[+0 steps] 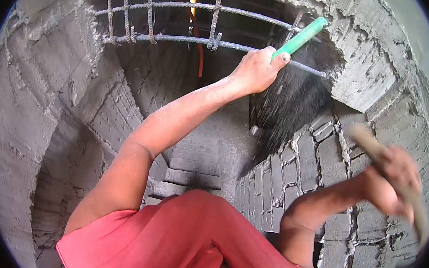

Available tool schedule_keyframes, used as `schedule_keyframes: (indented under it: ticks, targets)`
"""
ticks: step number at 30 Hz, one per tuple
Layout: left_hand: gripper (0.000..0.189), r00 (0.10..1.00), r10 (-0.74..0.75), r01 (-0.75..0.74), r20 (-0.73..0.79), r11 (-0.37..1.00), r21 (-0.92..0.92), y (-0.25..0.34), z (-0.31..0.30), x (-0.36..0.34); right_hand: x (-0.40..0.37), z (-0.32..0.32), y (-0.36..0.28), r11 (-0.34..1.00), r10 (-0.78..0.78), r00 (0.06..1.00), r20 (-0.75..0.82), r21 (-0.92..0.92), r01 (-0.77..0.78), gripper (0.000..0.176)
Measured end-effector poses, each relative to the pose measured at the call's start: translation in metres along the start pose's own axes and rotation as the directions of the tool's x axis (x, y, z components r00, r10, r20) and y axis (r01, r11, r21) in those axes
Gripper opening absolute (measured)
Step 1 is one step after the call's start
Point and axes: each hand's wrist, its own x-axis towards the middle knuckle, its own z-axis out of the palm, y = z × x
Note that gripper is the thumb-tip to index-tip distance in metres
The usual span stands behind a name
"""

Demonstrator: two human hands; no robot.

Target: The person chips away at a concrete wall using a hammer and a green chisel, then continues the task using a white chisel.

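My left hand [259, 69] is closed round the lower end of a green rod-like tool [302, 37]. The tool slants up to the right, its far end at the broken concrete edge [334, 42] beside the rebar. Lower right, my right hand [395, 181] is wrapped round a wooden handle [372, 143], which is blurred by motion. The handle's lower end reaches toward the right edge of the view, where a dark blurred shape shows. Dust and small grains fall below the green tool.
Bent rebar [182, 40] crosses the opening at the top, with an orange-red strip [200, 60] hanging behind it. A brick wall [293, 166] with rough mortar joints stands at the right. Rough grey concrete [18, 101] lies at the left. Steps [192, 178] show below.
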Motion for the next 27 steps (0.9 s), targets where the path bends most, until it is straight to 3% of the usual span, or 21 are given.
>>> schedule_keyframes:
  ticks: [1,3,5,6,7,8,9,10,11,12,13,15,17,18,20,23,25,26,27]
  targets:
    - [0.063,1.000,0.013,-0.013,-0.006,1.000,0.010,-0.001,0.000,0.003,0.027,0.021,-0.024,0.966,-0.118,0.982,-0.148,0.212,0.148,0.077]
    - [0.062,0.998,0.056,-0.056,-0.023,0.998,0.019,-0.009,-0.001,0.005,0.054,0.003,-0.056,0.830,-0.513,0.804,-0.300,0.066,0.554,0.067]
    - [0.063,0.998,0.070,-0.070,0.005,0.998,0.007,-0.015,-0.005,0.006,0.047,0.001,-0.025,0.640,-0.755,0.614,-0.229,-0.458,0.617,0.066]
    - [0.064,0.999,0.048,-0.049,0.024,0.998,0.027,-0.017,-0.006,0.005,0.016,-0.015,0.021,0.836,-0.494,0.662,-0.564,-0.099,0.539,0.068]
    - [0.064,0.999,0.037,-0.039,0.036,0.998,0.048,-0.016,-0.009,0.009,-0.030,0.023,0.064,0.977,-0.174,0.863,-0.474,0.027,0.211,0.057]
    - [0.063,0.999,0.036,-0.038,0.032,0.999,0.035,-0.017,-0.012,0.008,-0.076,0.060,0.107,0.966,0.246,0.931,-0.269,-0.015,-0.260,0.045]
    - [0.063,0.999,0.039,-0.040,0.026,0.999,0.034,-0.018,-0.014,0.010,-0.123,0.097,0.149,0.810,0.554,0.831,-0.054,-0.196,-0.553,0.034]
    - [0.062,0.998,0.036,-0.042,0.058,0.993,0.111,-0.021,-0.018,0.010,-0.130,0.101,0.148,0.482,0.876,0.481,-0.031,0.018,-0.876,0.040]
    - [0.061,0.995,0.040,-0.057,0.093,0.980,0.192,-0.023,-0.023,0.013,-0.133,0.107,0.142,0.433,0.901,0.429,-0.066,0.054,-0.900,0.047]
    - [0.059,0.992,0.112,-0.121,0.058,0.978,0.172,-0.026,-0.024,0.016,-0.134,0.105,0.138,0.532,0.846,0.533,-0.028,0.117,-0.839,0.048]
    - [0.059,0.995,0.056,-0.070,0.088,0.982,0.174,-0.031,-0.024,0.017,-0.140,0.101,0.130,0.606,0.788,0.615,-0.006,0.181,-0.775,0.050]
    - [0.060,0.993,0.097,-0.103,0.065,0.990,0.099,-0.032,-0.024,0.017,-0.138,0.085,0.118,0.714,0.616,0.788,-0.006,0.426,-0.555,0.054]
    - [0.059,0.992,0.101,-0.106,0.074,0.992,0.067,-0.031,-0.028,0.015,-0.127,0.078,0.092,0.820,0.374,0.927,0.042,0.452,-0.351,0.058]
    - [0.059,0.990,0.110,-0.113,0.082,0.993,0.032,-0.029,-0.027,0.014,-0.123,0.079,0.075,0.897,0.270,0.963,-0.012,0.366,-0.247,0.061]
    - [0.059,0.988,0.143,-0.144,0.059,0.990,0.011,-0.030,-0.025,0.016,-0.108,0.077,0.050,0.980,0.075,0.995,-0.063,0.191,-0.062,0.066]
    - [0.059,0.986,0.163,-0.163,0.045,0.987,0.008,-0.036,-0.025,0.015,-0.057,0.051,0.020,0.979,-0.200,0.979,-0.029,-0.038,0.198,0.070]
    - [0.060,0.987,0.159,-0.161,0.040,0.985,0.058,-0.042,-0.023,0.020,-0.021,0.040,-0.003,0.926,-0.376,0.925,-0.050,-0.009,0.376,0.074]
    - [0.059,0.988,0.141,-0.146,0.056,0.985,0.092,-0.041,-0.023,0.019,-0.012,0.037,-0.012,0.895,-0.440,0.888,-0.138,0.015,0.446,0.076]
    - [0.059,0.986,0.158,-0.163,0.061,0.983,0.087,-0.039,-0.023,0.020,-0.021,0.038,-0.004,0.888,-0.454,0.880,-0.137,0.004,0.459,0.076]
